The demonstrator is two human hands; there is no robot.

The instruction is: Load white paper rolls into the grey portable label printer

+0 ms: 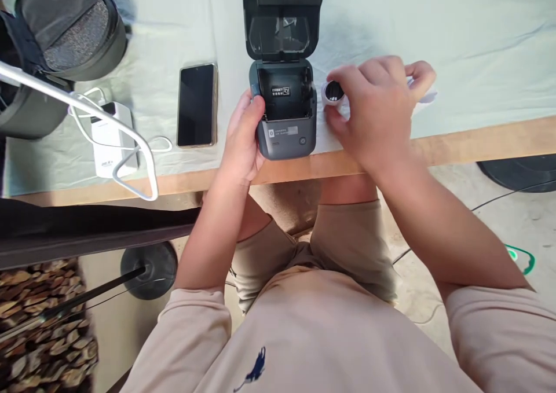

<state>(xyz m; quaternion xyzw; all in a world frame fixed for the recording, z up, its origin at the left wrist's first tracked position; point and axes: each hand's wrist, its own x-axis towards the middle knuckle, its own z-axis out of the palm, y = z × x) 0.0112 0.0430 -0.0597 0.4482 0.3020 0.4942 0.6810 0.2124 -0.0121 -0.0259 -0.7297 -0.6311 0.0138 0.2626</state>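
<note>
Head view: left hand [244,132] grips open printer [284,106]; right hand [373,109] holds roll [333,92] just right of it.

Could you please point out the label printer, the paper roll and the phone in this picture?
label printer [286,135]: head view, on its grey front panel below the open bay.
paper roll [332,92]: head view, on its dark core.
phone [197,105]: head view, middle of its dark screen.

Shirt: your beige short-sleeved shirt [304,335], bottom centre of the frame
Emblem: small dark-blue mark [254,370] on it
Shorts: beige shorts [347,248], centre
</note>
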